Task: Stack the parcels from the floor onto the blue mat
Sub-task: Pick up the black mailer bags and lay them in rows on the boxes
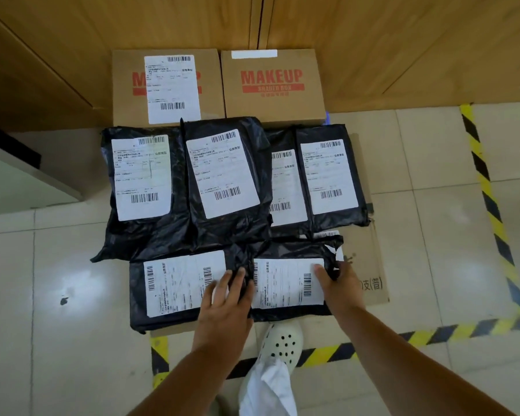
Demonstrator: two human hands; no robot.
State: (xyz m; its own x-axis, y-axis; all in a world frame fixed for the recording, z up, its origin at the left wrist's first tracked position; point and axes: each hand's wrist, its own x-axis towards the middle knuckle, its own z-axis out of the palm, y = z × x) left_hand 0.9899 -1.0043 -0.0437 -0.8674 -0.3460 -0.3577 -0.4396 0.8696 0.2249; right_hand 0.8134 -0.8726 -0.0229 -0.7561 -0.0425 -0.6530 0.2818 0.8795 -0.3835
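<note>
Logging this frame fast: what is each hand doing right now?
Left hand: open, fingers flat on the front black parcel.
Right hand: grips that parcel's right edge.

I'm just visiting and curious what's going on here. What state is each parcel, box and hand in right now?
Left hand: fingers straight, resting on the near right parcel's left end.
Right hand: holds that parcel's right end.
Near right parcel: lying flat, label up.
Near left parcel: flat, untouched.
Four black parcels behind: flat, overlapping.
Two MAKEUP boxes: closed, side by side.
</note>
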